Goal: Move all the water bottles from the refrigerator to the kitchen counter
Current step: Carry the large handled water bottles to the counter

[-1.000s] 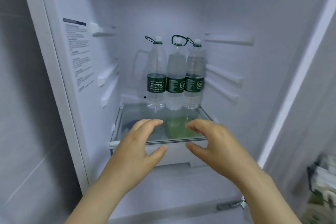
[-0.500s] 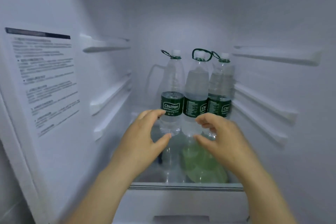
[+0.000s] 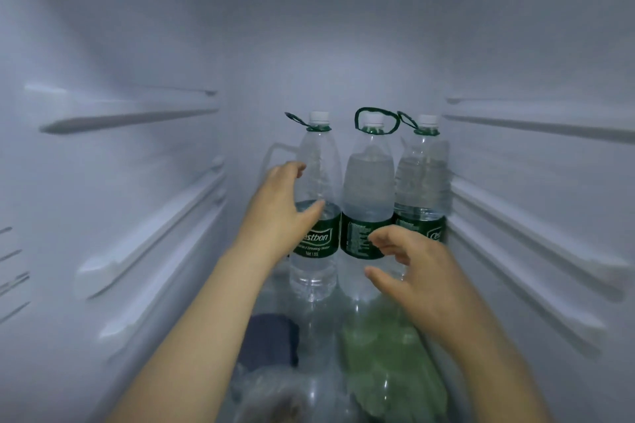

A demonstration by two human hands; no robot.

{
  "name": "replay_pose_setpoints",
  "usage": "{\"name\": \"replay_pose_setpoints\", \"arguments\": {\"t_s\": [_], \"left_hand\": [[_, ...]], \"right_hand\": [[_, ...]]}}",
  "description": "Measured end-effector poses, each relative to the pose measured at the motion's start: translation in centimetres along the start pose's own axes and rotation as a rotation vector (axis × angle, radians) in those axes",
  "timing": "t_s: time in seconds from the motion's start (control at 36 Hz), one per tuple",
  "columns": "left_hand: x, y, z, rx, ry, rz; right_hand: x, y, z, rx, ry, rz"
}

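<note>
Since all 3 bottles stand upright in a tight row at the far end of the fridge (image 3: 144, 45) shelf (image 3: 323, 326), both arms go deep inside to get at them. None is out yet, so the task is prob. at its very start; the counter isn't in view.

L hand (image 3: 280, 213) is cupped round the left bottle (image 3: 314, 275) just above the label, fingers at its far-left side, thumb across the front. Whether it's squeezing or only touching, can't tell. R hand (image 3: 419, 271) sits near the front of the middle bottle (image 3: 367, 182), fingers spread & loosely curled, holding nothing; looks just short of contact. The right bottle (image 3: 422, 182) stands beside the right wall, untouched.

Mid-body grip makes sense: the bottles are tall & mostly full, so heavy. Each neck has a green carry loop (image 3: 356, 121), but those are farther back & higher up. With the bottles touching, pulling one could tip its neighbour, which is likely why each hand goes to its own bottle.

Under the glass: something green (image 3: 378, 354) & a dark item (image 3: 271, 340), blurred.
</note>
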State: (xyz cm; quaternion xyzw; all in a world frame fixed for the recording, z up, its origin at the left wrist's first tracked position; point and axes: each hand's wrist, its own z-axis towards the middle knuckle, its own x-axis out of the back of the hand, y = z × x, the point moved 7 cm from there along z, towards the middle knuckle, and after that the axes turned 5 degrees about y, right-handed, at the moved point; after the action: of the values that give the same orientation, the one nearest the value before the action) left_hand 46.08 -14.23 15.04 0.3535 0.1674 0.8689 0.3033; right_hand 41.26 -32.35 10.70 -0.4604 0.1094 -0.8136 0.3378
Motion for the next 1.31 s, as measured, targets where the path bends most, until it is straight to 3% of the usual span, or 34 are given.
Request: {"name": "replay_pose_setpoints", "arguments": {"t_s": [0.22,0.56,1.31], "left_hand": [[-1.6,-1.0,5.2,-0.009,0.035,0.072],[-3.7,-1.5,7.7,0.067,0.013,-0.038],[2.3,-2.3,1.3,0.158,0.185,-0.216]], "right_hand": [[-0.6,0.8,2.3,0.016,-0.003,-0.038],[-1.0,1.7,3.5,0.036,0.016,-0.049],[-10.1,3.7,3.8,-0.114,-0.119,0.111]]}}
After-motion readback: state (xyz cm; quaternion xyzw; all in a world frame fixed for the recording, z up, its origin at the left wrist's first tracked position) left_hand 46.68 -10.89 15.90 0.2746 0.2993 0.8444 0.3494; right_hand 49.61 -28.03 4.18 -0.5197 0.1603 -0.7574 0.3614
